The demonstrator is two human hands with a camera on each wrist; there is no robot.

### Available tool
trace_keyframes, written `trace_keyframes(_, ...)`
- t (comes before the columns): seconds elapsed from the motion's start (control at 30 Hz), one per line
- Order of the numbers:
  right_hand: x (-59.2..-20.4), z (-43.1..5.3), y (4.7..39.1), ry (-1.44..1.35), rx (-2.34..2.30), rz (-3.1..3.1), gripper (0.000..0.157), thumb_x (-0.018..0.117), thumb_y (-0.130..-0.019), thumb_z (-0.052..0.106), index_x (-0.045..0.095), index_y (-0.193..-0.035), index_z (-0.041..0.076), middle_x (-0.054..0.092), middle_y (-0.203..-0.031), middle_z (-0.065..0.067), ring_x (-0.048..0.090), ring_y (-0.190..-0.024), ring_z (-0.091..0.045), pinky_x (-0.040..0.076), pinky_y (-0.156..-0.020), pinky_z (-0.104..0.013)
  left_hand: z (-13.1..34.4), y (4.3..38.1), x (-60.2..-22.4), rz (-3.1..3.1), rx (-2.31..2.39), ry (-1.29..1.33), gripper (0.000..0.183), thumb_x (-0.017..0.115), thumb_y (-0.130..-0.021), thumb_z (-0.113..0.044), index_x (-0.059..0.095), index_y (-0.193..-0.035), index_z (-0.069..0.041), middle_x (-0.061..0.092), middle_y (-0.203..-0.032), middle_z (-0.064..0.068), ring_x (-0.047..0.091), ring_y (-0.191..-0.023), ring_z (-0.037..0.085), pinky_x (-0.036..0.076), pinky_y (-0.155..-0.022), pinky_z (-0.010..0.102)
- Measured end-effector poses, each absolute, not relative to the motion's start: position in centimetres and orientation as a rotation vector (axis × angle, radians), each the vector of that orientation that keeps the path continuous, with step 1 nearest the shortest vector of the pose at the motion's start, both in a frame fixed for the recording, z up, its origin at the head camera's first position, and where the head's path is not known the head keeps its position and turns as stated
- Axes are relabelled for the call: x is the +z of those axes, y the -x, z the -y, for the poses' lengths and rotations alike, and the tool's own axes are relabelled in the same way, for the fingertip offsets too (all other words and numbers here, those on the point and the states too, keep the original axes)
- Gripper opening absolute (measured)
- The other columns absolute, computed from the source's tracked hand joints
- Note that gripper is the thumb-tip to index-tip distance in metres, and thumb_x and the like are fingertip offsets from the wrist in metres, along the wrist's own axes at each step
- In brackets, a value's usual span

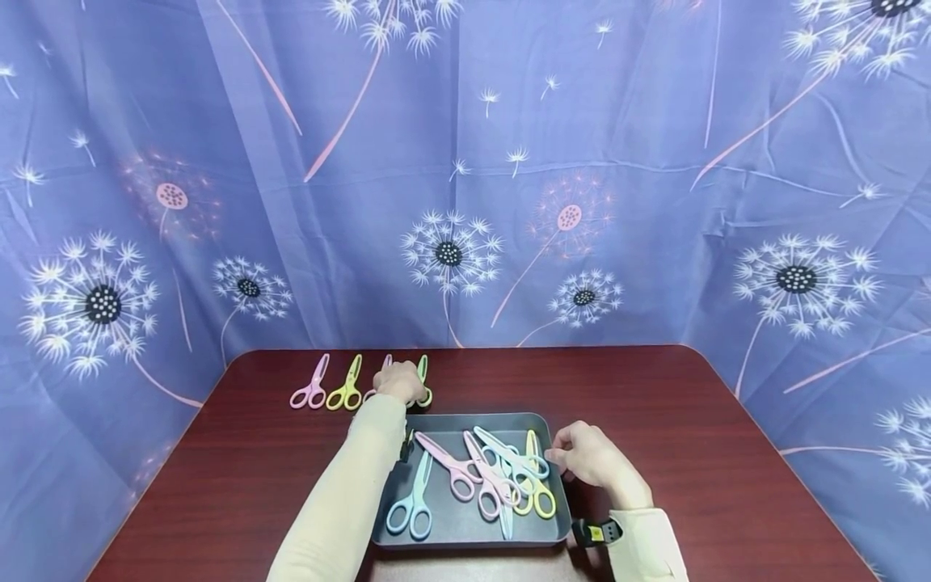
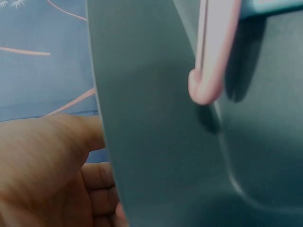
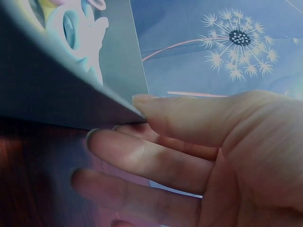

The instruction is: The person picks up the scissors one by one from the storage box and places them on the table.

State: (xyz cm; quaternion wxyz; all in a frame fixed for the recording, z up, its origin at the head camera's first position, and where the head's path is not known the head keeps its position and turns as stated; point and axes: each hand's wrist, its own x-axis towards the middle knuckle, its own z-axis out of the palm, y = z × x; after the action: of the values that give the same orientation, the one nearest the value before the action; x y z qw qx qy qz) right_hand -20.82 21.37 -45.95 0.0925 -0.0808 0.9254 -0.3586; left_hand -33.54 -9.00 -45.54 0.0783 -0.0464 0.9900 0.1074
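My left hand (image 1: pixel 398 381) is bent over the green scissors (image 1: pixel 424 394) at the right end of a row along the table's back; it covers their middle, with fingertips hidden. Beside it, pink scissors (image 1: pixel 388 359) are partly covered. In the left wrist view the left hand (image 2: pixel 47 165) has curled fingers beyond the tray wall. At the grey tray's (image 1: pixel 465 537) right side, my right hand (image 1: pixel 592 457) holds the rim, thumb on its edge and fingers outside. Inside lie blue scissors (image 1: pixel 412 509), two pink pairs, a light blue pair (image 1: pixel 515 458), yellow scissors (image 1: pixel 544 501) and another blue pair, some overlapping.
Pink scissors (image 1: pixel 310 394) and yellow scissors (image 1: pixel 346 394) form the left part of the back row, blades pointing away. The dark red wooden table (image 1: pixel 691 453) reaches to a blue dandelion-patterned curtain (image 1: pixel 509 242) behind it.
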Motion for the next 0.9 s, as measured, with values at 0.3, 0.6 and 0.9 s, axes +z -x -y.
trace_keyframes(0.3, -45.91, -21.41, 20.76, 0.247, -1.082, -2.738, 0.021, 0.071, -0.087, 0.008, 0.060, -0.069, 0.007, 0.060, -0.064, -0.002, 0.063, -0.055, -0.021, 0.051, -0.055, -0.032, 9.11, 33.56, -45.69, -2.926, 0.332, 0.129, 0.033, 0.080, -0.077, -0.033, 0.070, -0.096, -0.008, 0.067, -0.103, 0.014, 0.062, -0.092, 0.030, 0.050, -0.073, 0.048)
trace_keyframes(0.6, -45.78, -21.47, 20.80, 0.257, -1.075, -2.744, 0.020, 0.070, -0.088, 0.007, 0.062, -0.070, 0.007, 0.061, -0.064, -0.002, 0.063, -0.056, -0.021, 0.051, -0.054, -0.032, 8.95, 33.31, -45.13, -2.926, 0.317, 0.120, 0.031, 0.080, -0.078, -0.033, 0.069, -0.095, -0.008, 0.067, -0.100, 0.012, 0.061, -0.091, 0.028, 0.049, -0.074, 0.047)
trace_keyframes(0.9, -45.72, -21.42, 20.83, 0.265, -1.054, -2.746, 0.021, 0.070, -0.088, 0.008, 0.062, -0.069, 0.007, 0.061, -0.063, -0.001, 0.063, -0.056, -0.021, 0.050, -0.054, -0.032, 8.99, 33.25, -44.97, -2.923, 0.305, 0.125, 0.032, 0.080, -0.079, -0.034, 0.070, -0.094, -0.008, 0.067, -0.100, 0.013, 0.062, -0.092, 0.029, 0.050, -0.073, 0.047)
